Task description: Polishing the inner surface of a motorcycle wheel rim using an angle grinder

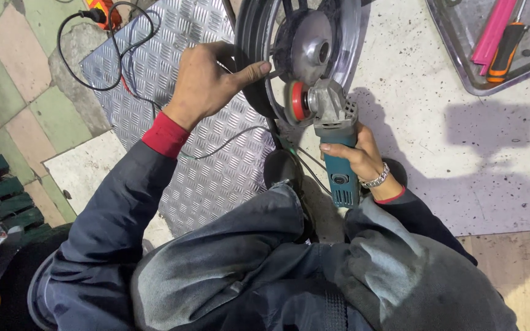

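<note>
View from my head, looking down past my dark grey jacket. My right hand (358, 154) is closed around the body of a teal and grey angle grinder (334, 138), a silver bracelet (376, 179) on that wrist. The grinder points away from me, and its red-backed disc (297, 101) meets the inner edge of a polished metal motorcycle wheel rim (259, 61) that stands upright on the floor in front of me. My left hand (207, 79), red cuff showing at the wrist, is curled over the black tyre edge of that rim, thumb stretched toward the spokes, gripping it. The wheel's round silver hub (310, 44) sits just above the disc. Beneath my left arm lies a silver diamond-pattern tread plate (154, 73), with a thin black cable (87, 79) looping across it and onto the pale green and beige floor tiles (7, 79). One dark shoe (282, 167) rests beside the rim's base. To the upper right, well apart from my hands, a shallow steel tray (461, 67) on the speckled pale floor holds an orange and black screwdriver (505, 52) and a pink strip-shaped tool (492, 34).
</note>
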